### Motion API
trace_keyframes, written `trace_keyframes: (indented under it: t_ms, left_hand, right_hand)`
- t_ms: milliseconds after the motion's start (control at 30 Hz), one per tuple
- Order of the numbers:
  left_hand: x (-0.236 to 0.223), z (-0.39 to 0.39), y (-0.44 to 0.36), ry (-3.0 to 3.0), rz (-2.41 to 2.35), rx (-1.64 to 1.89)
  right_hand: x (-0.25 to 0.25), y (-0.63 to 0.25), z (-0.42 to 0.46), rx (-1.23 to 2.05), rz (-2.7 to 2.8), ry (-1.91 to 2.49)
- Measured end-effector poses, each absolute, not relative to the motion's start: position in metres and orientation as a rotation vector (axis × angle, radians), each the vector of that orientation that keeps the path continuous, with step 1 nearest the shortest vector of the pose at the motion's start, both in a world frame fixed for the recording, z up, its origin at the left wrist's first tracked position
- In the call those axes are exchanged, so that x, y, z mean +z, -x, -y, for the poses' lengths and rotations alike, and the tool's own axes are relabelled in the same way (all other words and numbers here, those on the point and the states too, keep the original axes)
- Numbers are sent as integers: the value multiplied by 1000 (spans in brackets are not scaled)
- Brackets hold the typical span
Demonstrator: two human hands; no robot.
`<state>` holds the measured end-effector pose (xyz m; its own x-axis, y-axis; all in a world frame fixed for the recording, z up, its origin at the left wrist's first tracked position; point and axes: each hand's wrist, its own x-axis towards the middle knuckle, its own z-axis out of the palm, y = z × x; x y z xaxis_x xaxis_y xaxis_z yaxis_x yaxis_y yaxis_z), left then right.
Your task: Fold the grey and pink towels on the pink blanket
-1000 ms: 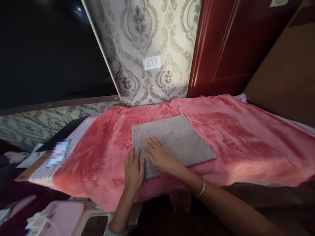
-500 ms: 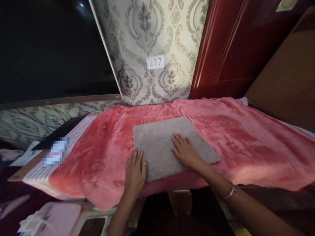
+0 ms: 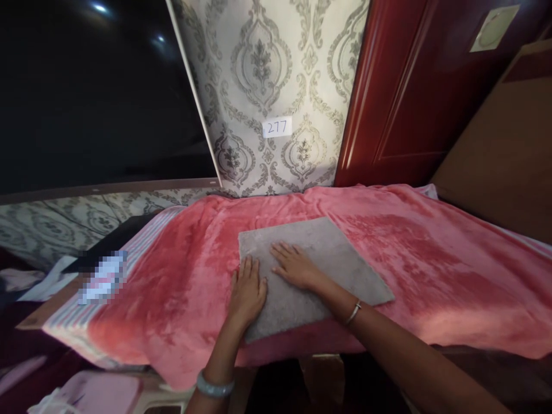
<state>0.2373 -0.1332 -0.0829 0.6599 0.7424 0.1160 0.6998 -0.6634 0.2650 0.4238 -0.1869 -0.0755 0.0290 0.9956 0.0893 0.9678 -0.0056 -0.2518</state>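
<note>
A flat grey felt-like mat (image 3: 328, 270) lies on a pink fleece blanket (image 3: 435, 282), turned at an angle to the blanket's edge. My left hand (image 3: 247, 292) rests at the mat's left edge, palm down, with the fingers spread and pointing away from me. My right hand (image 3: 295, 265) lies flat on the mat a little further in, its fingers pointing left and nearly reaching my left hand. Neither hand grips anything. A bangle circles each wrist.
Patterned wallpaper with a paper label reading 277 (image 3: 276, 127) rises behind the blanket, beside a dark red door (image 3: 397, 92). A brown board (image 3: 495, 155) stands at the right, a dark panel (image 3: 86, 92) at the left. A pixelated item (image 3: 103, 278) lies on the striped cloth edge.
My right hand slid right across the mat, then back left toward my left hand. The left hand stays near the mat's left edge. The view has shifted slightly.
</note>
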Motion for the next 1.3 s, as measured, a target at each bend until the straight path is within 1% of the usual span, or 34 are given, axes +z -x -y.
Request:
trace_keyframes:
  t_ms: [100,233,300,400,533,633,867,1033,1300]
  left_hand:
    - [-84,132,-235,-2654,-1173,344]
    - [-74,124,-240,-2595,-1176,378]
    - [-66,118,-245,-2583,-1193,434]
    - [-60,110,-253,-2583,-1256,473]
    - [-67,106,-256,-2565,-1313,330]
    - [-73,105,-255,-2587,-1320,263]
    - [-70,106,-254,-2599,-1330,267]
    - [-75,102,-253,-2625,-1311,324]
    - [-84,91,-253,-2607,-1240,427]
  right_hand:
    - [-78,-452,197,144,1892,2230]
    - [-66,-469,195,137,1712,2430]
    - [-57,-461,182,127,1777,2359]
    - [-48,-436,151,121,1985,2119]
    - [-53,-410,110,158,2144,1945]
    - [-63,-408,96,199,2200,1951]
    - [-69,-424,87,118,2076,2085]
    - [-69,-461,103,108,1912,2219]
    - [-78,-559,191,117,1405,2467]
